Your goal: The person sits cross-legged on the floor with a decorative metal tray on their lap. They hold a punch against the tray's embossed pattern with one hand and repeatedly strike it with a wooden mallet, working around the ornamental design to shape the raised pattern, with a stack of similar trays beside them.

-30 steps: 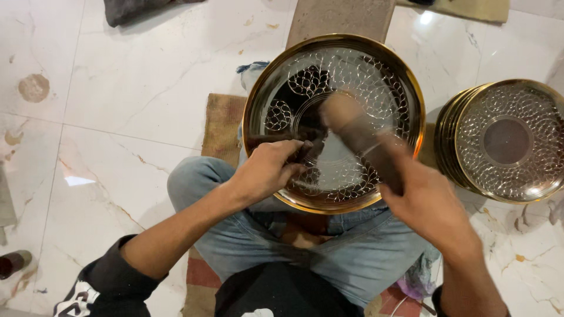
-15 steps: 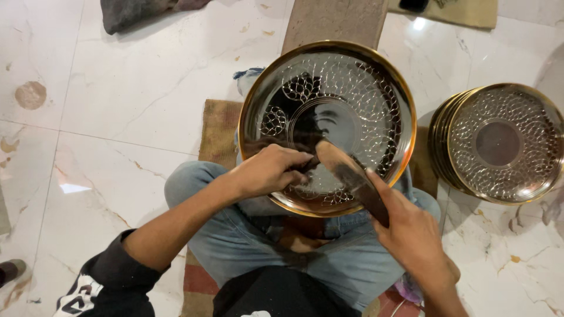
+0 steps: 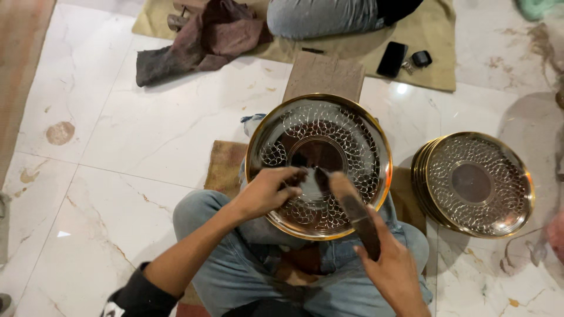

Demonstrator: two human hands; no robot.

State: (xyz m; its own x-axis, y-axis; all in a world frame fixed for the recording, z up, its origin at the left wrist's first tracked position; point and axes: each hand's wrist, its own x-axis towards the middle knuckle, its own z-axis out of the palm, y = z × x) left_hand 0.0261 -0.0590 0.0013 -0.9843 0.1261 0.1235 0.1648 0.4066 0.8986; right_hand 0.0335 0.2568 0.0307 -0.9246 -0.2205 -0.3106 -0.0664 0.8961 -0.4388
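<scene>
A round brass plate point(image 3: 352, 132) with a hammered scale pattern rests tilted on my lap. My left hand point(image 3: 267, 191) lies on its lower left part, fingers pinched on a small dark tool whose tip touches the plate near the centre. My right hand point(image 3: 395, 271) grips the dark handle of a wooden mallet point(image 3: 349, 202), whose head sits at the tool, just right of my left fingers.
A stack of similar brass plates point(image 3: 476, 183) stands on the marble floor at right. A wooden block point(image 3: 324, 75) lies beyond the plate. On a mat at the back sit another person's knees point(image 3: 320, 16), a dark cloth point(image 3: 205, 38), a phone point(image 3: 392, 58) and keys.
The camera has tilted up, showing the mat and the other person. The mallet has swung down from over the plate's centre to the tool by my left fingers.
</scene>
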